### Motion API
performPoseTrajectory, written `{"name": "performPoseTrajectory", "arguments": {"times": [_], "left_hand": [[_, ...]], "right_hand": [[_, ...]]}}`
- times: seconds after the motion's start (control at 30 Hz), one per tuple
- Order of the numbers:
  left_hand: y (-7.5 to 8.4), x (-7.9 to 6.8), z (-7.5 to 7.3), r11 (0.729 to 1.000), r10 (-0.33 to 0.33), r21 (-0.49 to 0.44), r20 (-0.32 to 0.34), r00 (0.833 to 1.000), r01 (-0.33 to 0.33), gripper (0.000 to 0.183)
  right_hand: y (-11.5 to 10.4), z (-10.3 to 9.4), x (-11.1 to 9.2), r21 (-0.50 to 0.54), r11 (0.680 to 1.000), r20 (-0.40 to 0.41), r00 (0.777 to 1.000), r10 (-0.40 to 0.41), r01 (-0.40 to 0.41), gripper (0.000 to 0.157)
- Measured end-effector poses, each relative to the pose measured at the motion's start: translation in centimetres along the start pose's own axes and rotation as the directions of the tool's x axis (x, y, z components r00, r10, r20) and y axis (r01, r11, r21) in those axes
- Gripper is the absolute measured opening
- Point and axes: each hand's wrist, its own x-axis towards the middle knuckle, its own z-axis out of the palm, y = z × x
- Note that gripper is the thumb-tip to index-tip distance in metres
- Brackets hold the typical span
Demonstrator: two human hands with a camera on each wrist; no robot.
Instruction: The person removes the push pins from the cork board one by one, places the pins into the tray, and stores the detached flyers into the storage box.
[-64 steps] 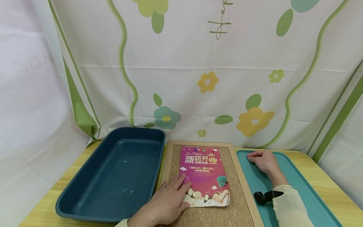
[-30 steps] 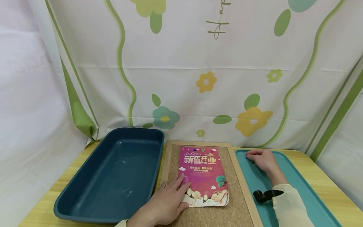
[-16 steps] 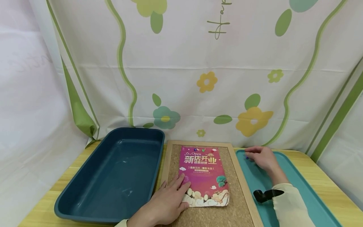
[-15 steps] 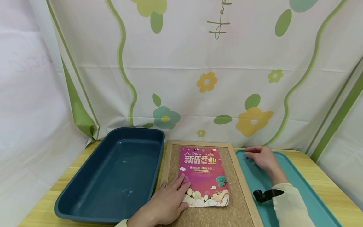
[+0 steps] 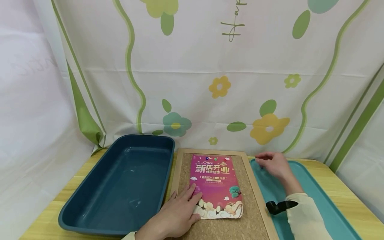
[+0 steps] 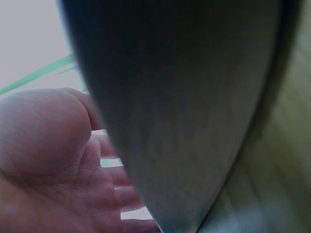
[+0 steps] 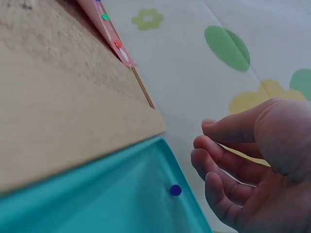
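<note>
A purple-red poster (image 5: 216,186) with large printed characters lies on a wood-framed cork board (image 5: 223,229). My left hand (image 5: 178,211) rests with extended fingers on its lower left part. In the right wrist view, a green pushpin (image 7: 105,17) and a red pushpin (image 7: 118,43) sit along the poster's top edge, and a blue one shows at the frame's border. My right hand (image 5: 275,165) is over the far left corner of a teal tray (image 5: 303,173), fingers loosely bent, nothing between thumb and fingertips. A dark blue pushpin (image 7: 175,190) is in the tray below that hand.
A deep dark blue tub (image 5: 129,180) stands left of the cork board on the wooden table (image 5: 351,200). Behind everything hangs a white flowered cloth (image 5: 192,83). A dark surface (image 6: 180,107) covers much of the left wrist view.
My right hand was low at the blue pushpin in the tray; it has let go and moved up and slightly left, toward the tray's far corner. My left hand has stayed on the poster.
</note>
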Motion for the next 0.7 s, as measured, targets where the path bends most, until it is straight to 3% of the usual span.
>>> {"name": "performPoseTrajectory", "arguments": {"times": [0.7], "left_hand": [[0.1,0.0,0.0,1.0,-0.001,0.018,-0.005,1.0,0.001,0.064]], "right_hand": [[-3.5,2.1,-0.7,0.064,0.996,0.037,0.997,-0.064,0.062,0.031]]}}
